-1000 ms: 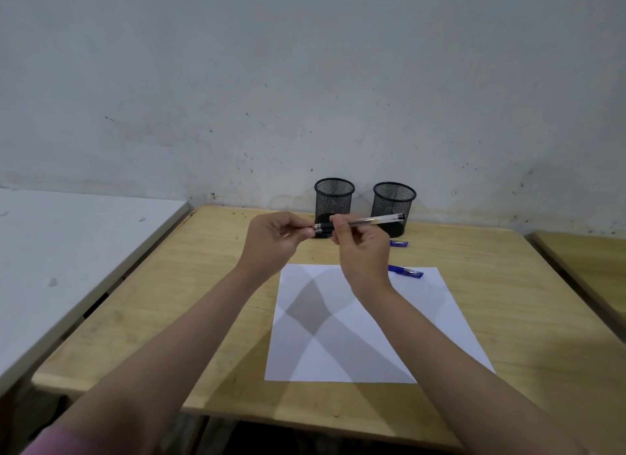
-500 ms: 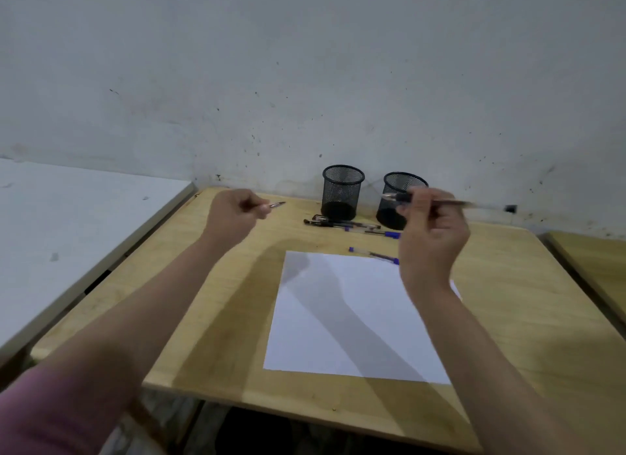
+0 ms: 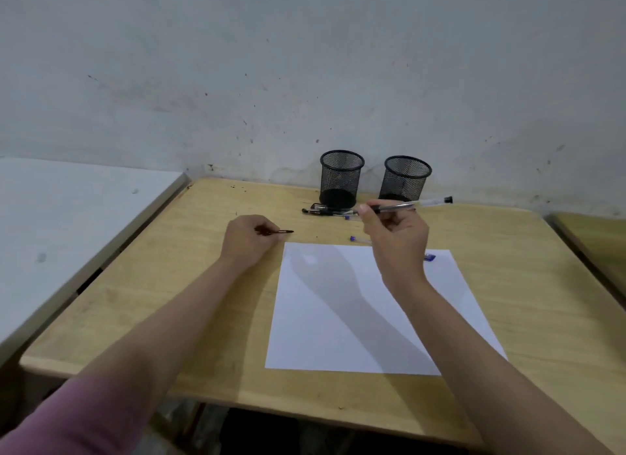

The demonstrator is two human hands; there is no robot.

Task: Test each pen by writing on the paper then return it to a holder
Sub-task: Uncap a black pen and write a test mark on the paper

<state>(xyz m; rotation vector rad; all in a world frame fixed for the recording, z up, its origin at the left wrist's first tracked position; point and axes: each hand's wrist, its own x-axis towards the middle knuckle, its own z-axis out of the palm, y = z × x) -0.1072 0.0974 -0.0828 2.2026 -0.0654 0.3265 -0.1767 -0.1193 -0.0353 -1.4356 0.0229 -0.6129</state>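
A blank sheet of paper [image 3: 366,312] lies on a wooden table [image 3: 176,285]. Left of it, the left hand [image 3: 249,242] pinches a pen cap [image 3: 283,231]. The right hand [image 3: 394,232] holds an uncapped pen [image 3: 423,203] in curled fingers above the paper's far edge. Beyond, loose pens [image 3: 321,211] lie before two mesh holders [image 3: 341,180].

right hand [image 3: 394,237]: grips pen [image 3: 411,205] | left hand [image 3: 249,239]: holds cap [image 3: 283,231]
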